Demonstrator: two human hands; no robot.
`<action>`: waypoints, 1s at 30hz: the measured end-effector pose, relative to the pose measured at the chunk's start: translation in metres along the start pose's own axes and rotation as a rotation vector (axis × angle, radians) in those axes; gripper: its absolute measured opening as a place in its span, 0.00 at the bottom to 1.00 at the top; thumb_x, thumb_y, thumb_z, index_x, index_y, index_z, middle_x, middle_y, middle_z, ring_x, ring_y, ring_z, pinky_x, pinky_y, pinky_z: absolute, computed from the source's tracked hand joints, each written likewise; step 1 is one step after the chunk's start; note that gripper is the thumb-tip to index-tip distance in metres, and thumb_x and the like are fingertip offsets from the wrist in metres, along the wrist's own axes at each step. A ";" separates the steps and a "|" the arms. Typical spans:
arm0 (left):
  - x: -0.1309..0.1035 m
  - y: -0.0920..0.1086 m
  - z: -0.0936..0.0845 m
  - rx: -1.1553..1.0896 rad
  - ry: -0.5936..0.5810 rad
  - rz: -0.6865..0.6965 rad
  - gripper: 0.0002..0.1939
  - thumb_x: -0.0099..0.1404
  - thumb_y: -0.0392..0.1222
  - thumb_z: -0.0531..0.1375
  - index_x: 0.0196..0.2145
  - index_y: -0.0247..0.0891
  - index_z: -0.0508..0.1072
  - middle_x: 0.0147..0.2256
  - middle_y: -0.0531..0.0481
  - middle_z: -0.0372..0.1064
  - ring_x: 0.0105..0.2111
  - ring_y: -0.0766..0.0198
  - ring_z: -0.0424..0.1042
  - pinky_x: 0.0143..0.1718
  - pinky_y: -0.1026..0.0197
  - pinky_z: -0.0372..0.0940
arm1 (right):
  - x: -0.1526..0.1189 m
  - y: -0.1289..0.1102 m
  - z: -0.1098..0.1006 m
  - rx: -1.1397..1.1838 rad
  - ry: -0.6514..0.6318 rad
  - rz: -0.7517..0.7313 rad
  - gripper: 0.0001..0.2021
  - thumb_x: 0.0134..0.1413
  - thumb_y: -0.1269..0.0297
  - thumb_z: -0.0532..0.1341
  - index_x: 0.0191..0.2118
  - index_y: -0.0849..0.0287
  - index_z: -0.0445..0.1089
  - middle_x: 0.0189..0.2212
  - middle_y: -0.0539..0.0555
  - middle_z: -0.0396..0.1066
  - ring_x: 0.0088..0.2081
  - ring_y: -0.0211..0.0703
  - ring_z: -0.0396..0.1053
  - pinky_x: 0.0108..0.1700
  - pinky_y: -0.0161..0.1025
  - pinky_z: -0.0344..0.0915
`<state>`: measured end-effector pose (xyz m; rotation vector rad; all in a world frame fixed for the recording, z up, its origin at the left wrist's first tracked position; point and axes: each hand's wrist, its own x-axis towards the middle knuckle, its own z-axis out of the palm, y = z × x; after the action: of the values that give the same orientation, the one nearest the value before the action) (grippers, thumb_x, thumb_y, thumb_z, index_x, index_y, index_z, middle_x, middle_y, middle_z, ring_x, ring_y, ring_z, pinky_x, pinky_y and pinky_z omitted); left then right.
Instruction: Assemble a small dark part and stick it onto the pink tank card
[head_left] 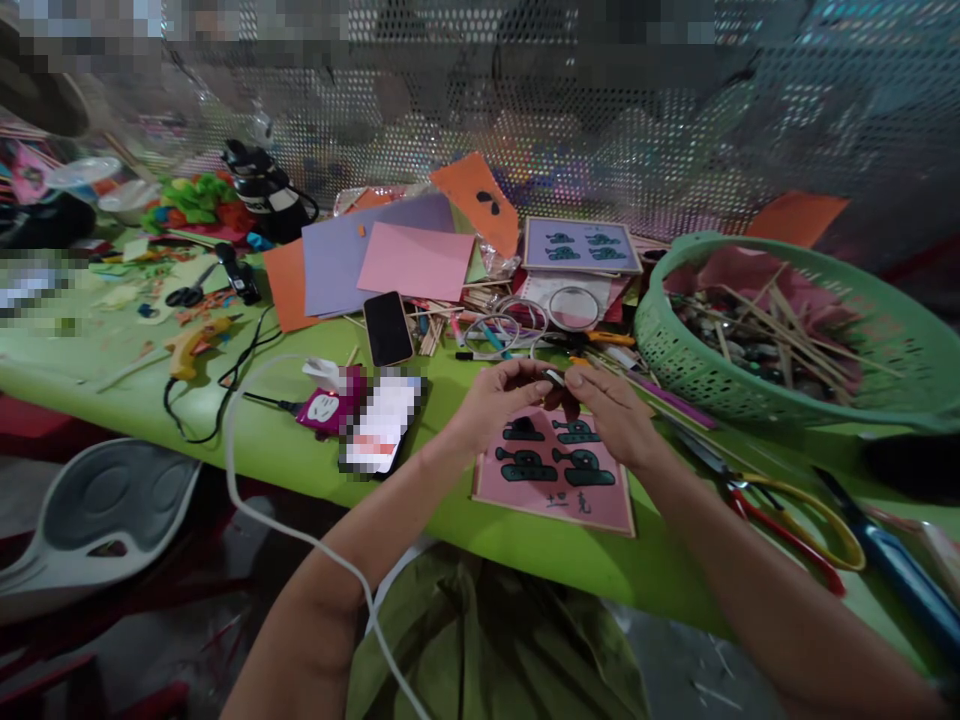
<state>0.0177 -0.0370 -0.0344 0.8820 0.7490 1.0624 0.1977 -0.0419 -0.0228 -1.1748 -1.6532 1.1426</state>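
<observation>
My left hand (506, 392) and my right hand (616, 408) meet above a pink card (517, 500), fingers closed in a pinch. Between the fingertips is a small dark piece with a pale edge (555, 377); its kind is too small to tell. Green tank shapes and handwritten characters show on the card, which has a thin light wooden border and lies on the green table (442, 500). Part of its top edge is hidden behind my hands. A purple card with similar tanks (581, 245) lies farther back.
To the right stands a green plastic basket (675, 340) with sticks and stones. Scissors (817, 540) lie near my right forearm. At left are a lit phone (382, 425), a dark phone (388, 330), a purple power socket (326, 405) and a yellow glue gun (199, 345). A white cable (300, 535) crosses my left arm.
</observation>
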 end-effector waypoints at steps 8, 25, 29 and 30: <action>0.001 0.003 -0.002 -0.095 0.038 -0.067 0.15 0.55 0.43 0.76 0.38 0.37 0.78 0.36 0.50 0.78 0.35 0.66 0.78 0.44 0.59 0.70 | -0.002 -0.008 -0.011 -0.297 0.226 -0.224 0.15 0.64 0.47 0.63 0.35 0.53 0.75 0.31 0.53 0.76 0.32 0.45 0.71 0.36 0.43 0.67; 0.004 -0.001 -0.002 -0.076 0.029 -0.095 0.21 0.52 0.48 0.78 0.37 0.34 0.78 0.29 0.53 0.76 0.29 0.70 0.75 0.41 0.60 0.69 | -0.003 -0.001 -0.011 -0.537 0.245 -0.584 0.06 0.65 0.65 0.65 0.36 0.50 0.80 0.33 0.50 0.84 0.35 0.48 0.82 0.38 0.43 0.78; 0.004 -0.002 -0.002 -0.098 0.019 -0.087 0.21 0.50 0.48 0.79 0.36 0.34 0.79 0.29 0.53 0.77 0.28 0.70 0.75 0.41 0.61 0.69 | -0.004 -0.001 -0.010 -0.532 0.255 -0.570 0.07 0.65 0.64 0.65 0.35 0.49 0.79 0.33 0.50 0.84 0.35 0.49 0.82 0.38 0.44 0.78; 0.005 -0.002 -0.002 -0.103 0.018 -0.088 0.22 0.50 0.48 0.79 0.36 0.34 0.79 0.29 0.53 0.77 0.28 0.70 0.75 0.41 0.61 0.69 | -0.004 -0.001 -0.010 -0.532 0.254 -0.572 0.07 0.65 0.65 0.65 0.35 0.50 0.79 0.33 0.50 0.84 0.35 0.48 0.82 0.37 0.44 0.78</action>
<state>0.0182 -0.0326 -0.0375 0.7457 0.7352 1.0231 0.2080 -0.0441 -0.0191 -0.9932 -1.9659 0.1912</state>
